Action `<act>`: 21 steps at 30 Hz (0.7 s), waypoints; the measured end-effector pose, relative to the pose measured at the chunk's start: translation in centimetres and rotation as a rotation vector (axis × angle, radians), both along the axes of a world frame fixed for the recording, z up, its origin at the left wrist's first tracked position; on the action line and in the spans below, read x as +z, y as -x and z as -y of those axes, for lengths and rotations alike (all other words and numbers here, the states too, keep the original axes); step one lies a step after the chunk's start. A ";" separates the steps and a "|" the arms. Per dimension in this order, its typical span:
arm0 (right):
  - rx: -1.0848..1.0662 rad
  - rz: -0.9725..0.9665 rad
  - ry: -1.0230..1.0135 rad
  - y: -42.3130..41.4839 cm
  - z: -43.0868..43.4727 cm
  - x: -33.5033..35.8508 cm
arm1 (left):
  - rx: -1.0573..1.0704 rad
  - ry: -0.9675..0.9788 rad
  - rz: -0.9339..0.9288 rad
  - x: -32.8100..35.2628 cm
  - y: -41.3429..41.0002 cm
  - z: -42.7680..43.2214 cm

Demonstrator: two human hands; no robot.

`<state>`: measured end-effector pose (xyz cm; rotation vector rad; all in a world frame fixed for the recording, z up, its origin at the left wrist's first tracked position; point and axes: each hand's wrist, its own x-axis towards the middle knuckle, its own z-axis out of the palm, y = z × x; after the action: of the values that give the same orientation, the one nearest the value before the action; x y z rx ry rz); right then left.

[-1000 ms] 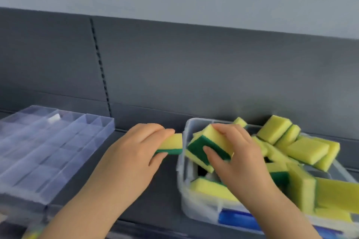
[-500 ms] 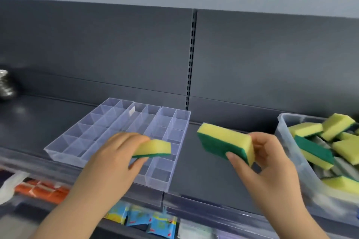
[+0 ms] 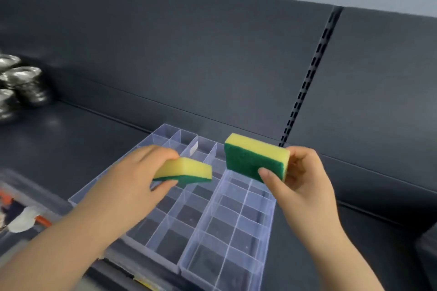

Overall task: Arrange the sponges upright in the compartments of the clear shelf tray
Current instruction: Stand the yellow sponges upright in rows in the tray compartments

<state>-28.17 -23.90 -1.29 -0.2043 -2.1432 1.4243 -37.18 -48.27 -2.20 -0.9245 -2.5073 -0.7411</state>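
Observation:
A clear shelf tray [image 3: 236,238] with several empty compartments lies on the dark shelf below both hands. My left hand [image 3: 132,184] pinches a yellow-and-green sponge [image 3: 186,169] held flat, yellow side up, above the tray's middle. My right hand [image 3: 300,184] grips a second sponge [image 3: 255,157] on edge, its green scrub face toward me, above the tray's right columns. Neither sponge touches the tray.
Shiny steel scourers [image 3: 19,87] are stacked at the far left of the shelf. A slotted upright [image 3: 307,82] runs down the dark back panel. Packaged goods [image 3: 21,217] show on the lower shelf at left.
My view has swung left, so the bin of sponges has left the frame. Both hands carried their sponges from the bin to over the clear tray.

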 end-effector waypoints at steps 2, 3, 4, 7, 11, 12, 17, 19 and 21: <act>0.046 0.027 -0.045 3.1 1.4 0.3 | 0.021 0.013 0.006 0.0 1.4 1.6; 0.072 0.041 -0.070 4.6 2.1 0.4 | 0.035 0.019 0.001 0.0 2.1 2.6; 0.091 0.056 -0.099 6.0 2.8 0.6 | 0.042 0.019 -0.012 -0.2 2.9 3.6; 0.113 0.095 -0.194 10.2 4.8 1.2 | 0.047 -0.009 -0.067 -0.5 5.3 6.6; 0.112 0.131 -0.313 15.9 7.5 1.9 | 0.120 -0.038 -0.116 -0.8 9.6 9.7; 0.106 0.141 -0.338 17.1 8.3 1.9 | 0.128 -0.046 -0.103 -0.9 10.8 10.4; 0.013 0.259 -0.441 22.4 12.5 1.4 | 0.012 -0.089 0.021 -0.9 17.3 13.1; -0.037 0.313 -0.507 24.0 13.8 1.1 | -0.048 -0.082 0.032 -1.0 19.6 14.1; -0.091 0.343 -0.555 25.3 14.7 0.9 | -0.101 -0.077 0.033 -1.3 21.7 15.0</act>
<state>-53.50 -38.65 -0.42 -0.3454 -2.6759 0.7359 -58.85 -63.23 -3.50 -1.0255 -2.4563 -0.8849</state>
